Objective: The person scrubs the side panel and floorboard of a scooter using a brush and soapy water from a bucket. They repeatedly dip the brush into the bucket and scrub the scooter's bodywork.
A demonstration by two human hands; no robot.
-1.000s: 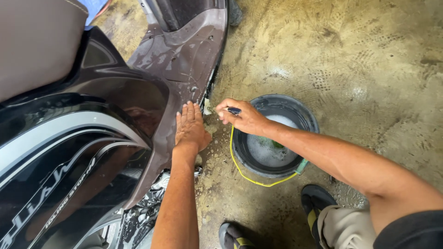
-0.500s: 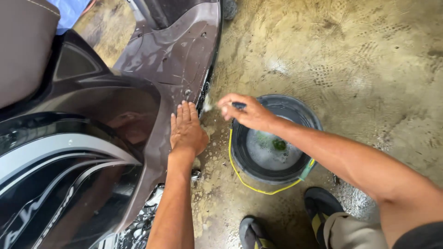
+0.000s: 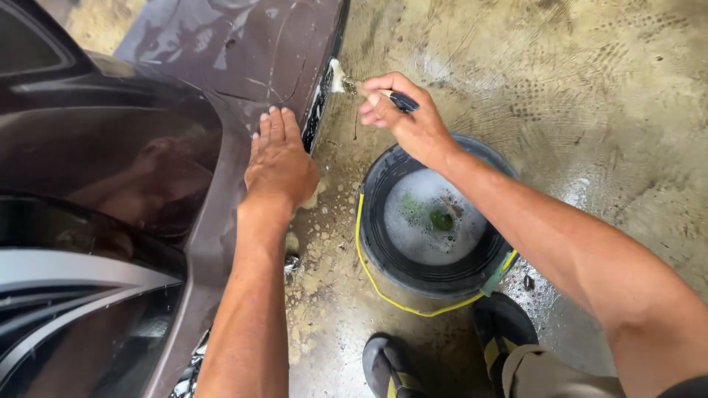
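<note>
My left hand (image 3: 278,161) lies flat, fingers together, on the brown side panel of a scooter (image 3: 221,59), close to the panel's right edge. My right hand (image 3: 402,116) grips a small brush with a dark handle (image 3: 402,102). Its soapy white bristles (image 3: 339,77) touch the edge of the panel just above my left hand. Below my right forearm stands a black bucket (image 3: 413,269) with a yellow wire handle, holding foamy water and a green scrap.
The wet concrete floor (image 3: 590,88) carries foam patches by the scooter. My two dark shoes with yellow marks (image 3: 391,368) stand at the bottom beside the bucket. The scooter's black and grey bodywork (image 3: 81,295) fills the left side.
The view has shifted closer over the panel. My right hand has moved the brush up along the panel's edge. My left hand stays pressed flat on the panel.
</note>
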